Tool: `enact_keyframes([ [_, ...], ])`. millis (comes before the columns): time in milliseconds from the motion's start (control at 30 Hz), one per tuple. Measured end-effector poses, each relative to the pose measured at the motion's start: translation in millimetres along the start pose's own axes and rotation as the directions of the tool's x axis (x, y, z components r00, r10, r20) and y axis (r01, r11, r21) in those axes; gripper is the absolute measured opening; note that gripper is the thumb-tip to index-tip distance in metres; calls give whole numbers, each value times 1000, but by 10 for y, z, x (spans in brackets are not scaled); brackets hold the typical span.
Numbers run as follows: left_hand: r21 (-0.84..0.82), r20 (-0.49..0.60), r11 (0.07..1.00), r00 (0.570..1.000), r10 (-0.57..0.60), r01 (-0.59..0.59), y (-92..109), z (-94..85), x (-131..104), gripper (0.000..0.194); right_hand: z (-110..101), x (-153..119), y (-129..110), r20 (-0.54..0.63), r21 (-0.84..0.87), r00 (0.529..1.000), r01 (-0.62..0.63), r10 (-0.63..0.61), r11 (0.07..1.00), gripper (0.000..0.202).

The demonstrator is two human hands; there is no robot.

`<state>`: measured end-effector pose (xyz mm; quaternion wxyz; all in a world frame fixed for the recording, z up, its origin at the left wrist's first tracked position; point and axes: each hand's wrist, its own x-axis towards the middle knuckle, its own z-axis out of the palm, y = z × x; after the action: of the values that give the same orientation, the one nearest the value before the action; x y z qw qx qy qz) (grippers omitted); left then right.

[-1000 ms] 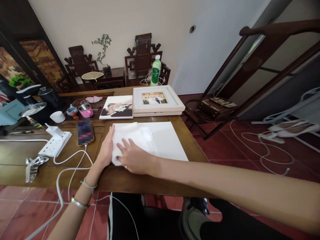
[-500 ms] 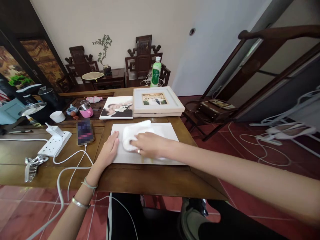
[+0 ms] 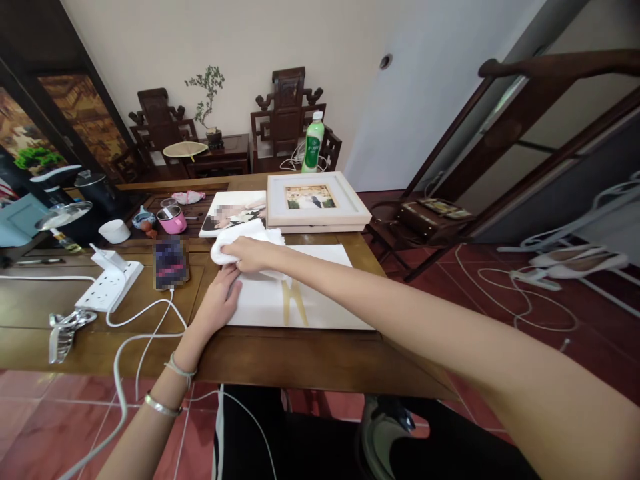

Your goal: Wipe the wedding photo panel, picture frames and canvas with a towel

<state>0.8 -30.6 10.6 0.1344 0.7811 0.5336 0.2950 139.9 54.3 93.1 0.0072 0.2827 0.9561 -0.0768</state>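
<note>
A flat white board (image 3: 330, 307) lies on the wooden table near its front edge, with two yellowish strips (image 3: 295, 303) showing on its surface. My right hand (image 3: 253, 255) presses a folded white cloth (image 3: 225, 241) onto the board's far left corner, fingers closed over it. My left hand (image 3: 220, 297) rests flat on the board's left edge, its fingers stretched out and just below the cloth. Part of the board is hidden under my right forearm and the cloth.
Behind the board are a white-framed picture (image 3: 310, 199) and a photo panel (image 3: 237, 207). To the left lie a phone (image 3: 171, 263) on a cable, a power strip (image 3: 113, 287) and a silver hair claw (image 3: 67, 333). A green bottle (image 3: 313, 143) stands at the back.
My right hand has slid the cloth left and away from me, from the board's middle to its far left corner. The yellowish strips are now more exposed. My left hand stays in place.
</note>
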Motion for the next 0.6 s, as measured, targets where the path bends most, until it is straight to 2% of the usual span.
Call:
enact_keyframes([
  [167, -3, 15, 998, 998, -60, 60, -32, 22, -28, 46, -74, -306, 191, 39, -12, 998, -51, 51, 999, 31],
  [400, 27, 0, 999, 999, -33, 33, -53, 29, -35, 44, -144, -1145, 657, 89, 0, 979, -183, 183, 983, 28],
  [500, 27, -15, 999, 999, -31, 31, -51, 28, -30, 43, -74, -1429, 820, 97, 1, 965, -246, 245, 969, 30],
  [600, 19, -23, 999, 999, -35, 36, -51, 28, -24, 42, 84, -1575, 920, 76, 11, 961, -268, 266, 963, 36],
])
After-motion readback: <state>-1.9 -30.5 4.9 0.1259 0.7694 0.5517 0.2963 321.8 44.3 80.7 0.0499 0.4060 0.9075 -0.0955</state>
